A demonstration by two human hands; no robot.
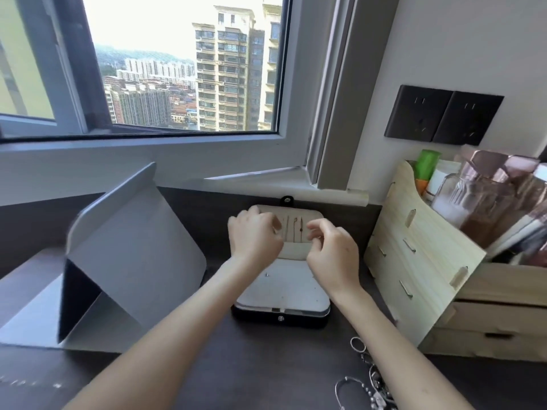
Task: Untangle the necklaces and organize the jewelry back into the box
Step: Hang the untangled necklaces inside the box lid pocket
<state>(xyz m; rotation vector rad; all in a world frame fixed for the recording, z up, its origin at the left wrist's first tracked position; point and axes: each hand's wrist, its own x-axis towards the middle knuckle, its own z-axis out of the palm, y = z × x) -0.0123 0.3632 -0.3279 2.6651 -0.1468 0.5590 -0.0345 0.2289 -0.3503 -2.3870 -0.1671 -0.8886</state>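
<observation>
Nearest, a heap of chains [373, 380] lies on the desk [266, 365] beside the right forearm; I judge a careless sweep of that arm could drag it off or knot it tighter. Beyond, the box [281, 316] lies open, black-rimmed, with a pale tray. Both hands are at its lid [313, 216]. The left hand [254, 238] curls over the lid's left side and the right hand [331, 253] bends as if pinching, but I cannot tell what either grips. Thin strands [296, 229] hang there; a tug could snag them.

Open box [284, 288] hemmed in: grey folded stand [133, 255] near left, wooden organizer [414, 267] just beside right. Desk [266, 365] in front lay open; chains [370, 377] crowded front-right.
</observation>
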